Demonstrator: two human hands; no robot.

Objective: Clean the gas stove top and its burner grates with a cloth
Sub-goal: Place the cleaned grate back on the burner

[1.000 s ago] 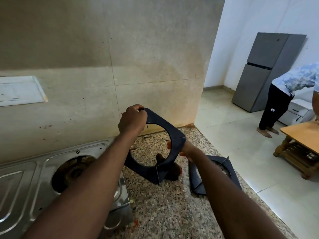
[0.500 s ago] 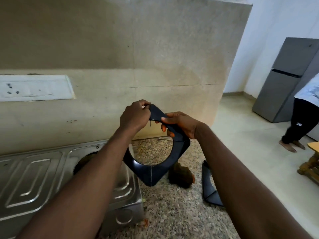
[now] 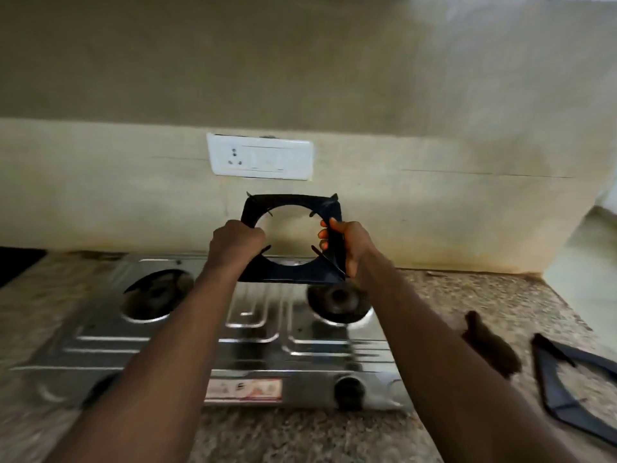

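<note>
Above the stove top (image 3: 253, 349), at twelve o'clock, the burner grate (image 3: 287, 271) stands upright, the left hand (image 3: 237, 240) gripping its nine o'clock edge, the right hand (image 3: 349, 245) its three o'clock edge. A moment ago it hung over the desk (image 3: 467, 295); now it is near the right burner (image 3: 337, 300), likely for refitting. Cloth (image 3: 490, 345) and second grate (image 3: 547, 379) lie at four o'clock.

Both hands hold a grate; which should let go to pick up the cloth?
Right hand: the cloth lies on the counter right of the stove, on its side. Left hand can hold the grate.
</note>
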